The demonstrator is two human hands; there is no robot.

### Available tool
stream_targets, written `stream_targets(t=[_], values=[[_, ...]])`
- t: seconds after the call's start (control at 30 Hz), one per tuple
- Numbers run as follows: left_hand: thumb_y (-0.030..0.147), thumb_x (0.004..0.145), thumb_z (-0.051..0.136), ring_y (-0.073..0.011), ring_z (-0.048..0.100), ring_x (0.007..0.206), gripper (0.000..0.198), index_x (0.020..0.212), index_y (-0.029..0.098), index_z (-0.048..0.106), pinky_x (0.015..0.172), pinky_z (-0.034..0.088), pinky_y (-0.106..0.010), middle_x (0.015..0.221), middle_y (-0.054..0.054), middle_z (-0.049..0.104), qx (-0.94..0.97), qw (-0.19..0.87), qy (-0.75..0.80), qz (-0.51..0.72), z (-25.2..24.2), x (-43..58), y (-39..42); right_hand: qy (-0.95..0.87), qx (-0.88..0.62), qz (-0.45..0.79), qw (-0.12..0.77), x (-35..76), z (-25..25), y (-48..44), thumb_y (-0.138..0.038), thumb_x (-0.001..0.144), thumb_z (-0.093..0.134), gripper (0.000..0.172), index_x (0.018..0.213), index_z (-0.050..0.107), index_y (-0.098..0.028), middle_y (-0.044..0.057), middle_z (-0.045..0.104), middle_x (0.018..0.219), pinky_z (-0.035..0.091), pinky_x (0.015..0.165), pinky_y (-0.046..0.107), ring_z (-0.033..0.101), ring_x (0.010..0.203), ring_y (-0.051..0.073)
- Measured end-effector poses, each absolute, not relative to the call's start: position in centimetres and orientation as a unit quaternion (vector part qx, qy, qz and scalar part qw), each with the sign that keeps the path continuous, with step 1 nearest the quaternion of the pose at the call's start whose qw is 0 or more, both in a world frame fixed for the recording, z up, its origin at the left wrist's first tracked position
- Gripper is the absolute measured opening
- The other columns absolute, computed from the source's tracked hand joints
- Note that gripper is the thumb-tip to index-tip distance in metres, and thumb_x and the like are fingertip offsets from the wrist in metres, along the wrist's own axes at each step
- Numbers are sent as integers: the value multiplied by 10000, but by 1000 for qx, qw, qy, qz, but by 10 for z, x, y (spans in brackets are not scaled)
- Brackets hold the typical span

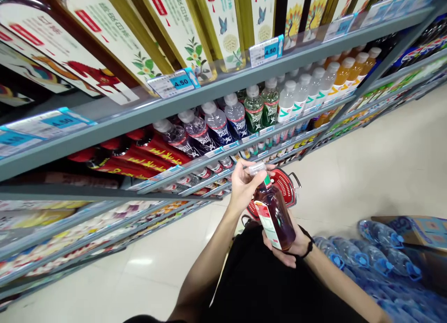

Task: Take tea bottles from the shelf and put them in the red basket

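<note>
Both my hands are around a bottle [275,216] of dark red-brown drink, held tilted in front of my body. My left hand [242,183] grips its neck just below the clear cap, fingers closed about it. Under the base, my right hand [291,246] supports the bottle, with a dark band on the wrist. A white label with red and green print faces up and to the left. Part of the right hand's fingers is hidden behind the bottle. Beneath it, a red shopping basket [284,188] is partly covered by the bottle and hands.
A grey shelf unit [223,85] holds tall tea bottles [167,29] on top and smaller drink bottles [223,125] below. Blue price tags [178,83] line its edge. Large water bottles [370,255] and a cardboard box [426,232] stand on the pale floor [349,174] at right.
</note>
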State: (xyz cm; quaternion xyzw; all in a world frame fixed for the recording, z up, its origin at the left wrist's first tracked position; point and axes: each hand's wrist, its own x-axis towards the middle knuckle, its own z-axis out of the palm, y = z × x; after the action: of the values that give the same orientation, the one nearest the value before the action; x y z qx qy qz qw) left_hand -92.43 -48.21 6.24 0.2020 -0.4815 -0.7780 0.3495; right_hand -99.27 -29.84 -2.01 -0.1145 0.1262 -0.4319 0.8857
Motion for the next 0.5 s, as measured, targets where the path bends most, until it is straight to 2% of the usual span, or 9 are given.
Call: stream_targets(t=[0.07, 0.1, 0.17, 0.2, 0.27, 0.37, 0.5], values=[[483, 923, 796, -243, 796, 927, 414, 1057, 212, 513, 833, 612, -344, 1074, -106, 808, 208, 324, -524, -760, 61, -921, -489, 178, -106, -462, 863, -994, -13, -299, -1028, 817, 313, 1057, 985, 678, -50, 207, 752, 727, 412, 286, 210, 702, 469, 244], [515, 937, 768, -257, 787, 992, 419, 1120, 202, 558, 874, 607, -356, 1114, -118, 800, 214, 304, -560, -741, 61, -918, -494, 224, -113, -482, 839, -995, -10, -299, -951, 858, 457, 941, 1064, 663, -56, 224, 779, 855, 501, 374, 218, 773, 629, 275], [551, 950, 733, -268, 754, 1099, 470, 1227, 185, 632, 942, 579, -354, 1202, -123, 775, 235, 249, -665, -664, 62, -911, -505, 331, -130, -526, 773, -993, -10, -300, -695, 860, 763, 708, 1203, 600, -97, 200, 784, 1038, 638, 615, 280, 804, 909, 303], [555, 952, 727, -263, 744, 1098, 467, 1233, 187, 665, 942, 564, -343, 1215, -110, 770, 245, 212, -725, -607, 64, -906, -510, 382, -134, -539, 738, -992, -15, -300, -559, 821, 864, 676, 1243, 564, -124, 173, 774, 1091, 661, 717, 320, 793, 986, 301], [551, 953, 725, -238, 734, 984, 406, 1158, 200, 721, 872, 536, -321, 1156, -75, 776, 248, 118, -831, -483, 68, -900, -521, 472, -127, -545, 681, -989, -32, -302, -428, 738, 942, 725, 1262, 514, -170, 115, 747, 1116, 673, 792, 380, 780, 993, 283], [565, 954, 709, -232, 698, 849, 372, 1049, 207, 735, 748, 470, -319, 999, -52, 771, 209, -33, -918, -334, 72, -902, -533, 563, -115, -539, 616, -992, -72, -302, -436, 659, 946, 757, 1208, 474, -213, 66, 696, 1106, 681, 760, 412, 752, 932, 252], [560, 891, 754, -256, 713, 834, 344, 952, 223, 717, 688, 432, -316, 909, -37, 769, 158, -206, -931, -256, 54, -928, -533, 616, -121, -538, 562, -1018, -130, -296, -371, 609, 908, 753, 1198, 460, -230, 54, 677, 1136, 657, 793, 390, 713, 941, 230]])
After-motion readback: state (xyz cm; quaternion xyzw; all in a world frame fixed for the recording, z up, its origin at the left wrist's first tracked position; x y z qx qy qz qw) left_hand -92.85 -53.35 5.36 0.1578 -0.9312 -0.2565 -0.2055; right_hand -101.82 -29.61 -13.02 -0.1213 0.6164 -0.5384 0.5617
